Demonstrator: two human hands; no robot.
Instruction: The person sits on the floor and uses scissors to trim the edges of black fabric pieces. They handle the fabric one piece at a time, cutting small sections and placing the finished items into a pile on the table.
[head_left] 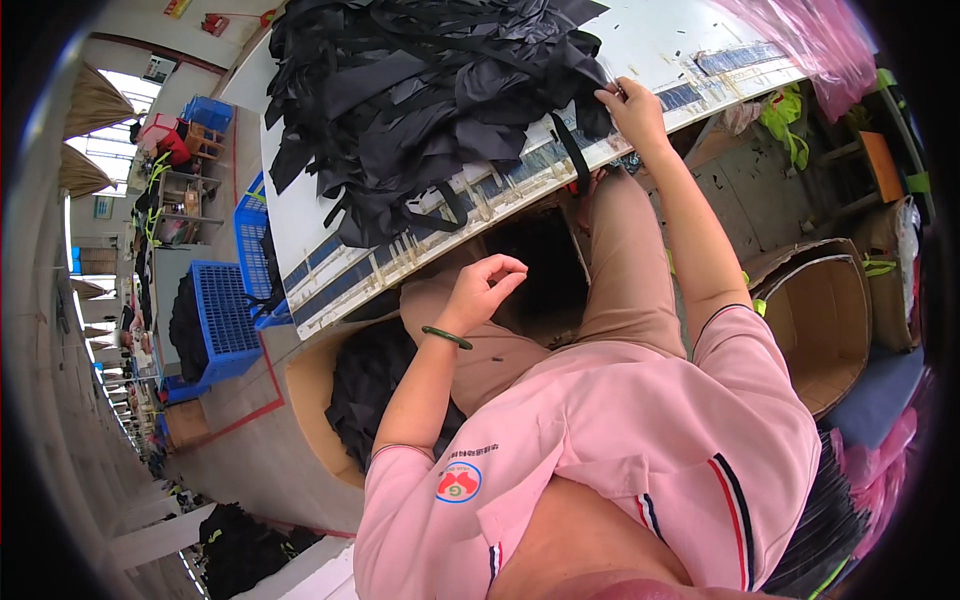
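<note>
A large heap of black fabric pieces (420,110), with strips among them, lies on the white table (690,35). My right hand (634,112) is at the heap's right end, near the table's front edge. Its fingers are closed at the edge of a black fabric piece (592,112); a thin shiny glint shows by the fingertips, too small to name. One black strip hangs over the edge beside it. Above my lap, apart from the table, my left hand (482,290) has thumb and fingertips pinched together, with nothing visible in them. A dark green bangle (447,338) circles that wrist.
A cardboard box (315,400) with black fabric stands by my left leg. Blue plastic crates (225,320) are farther left. On the right are an opened cardboard box (820,325) and pink plastic sheeting (825,45) draped over the table's end.
</note>
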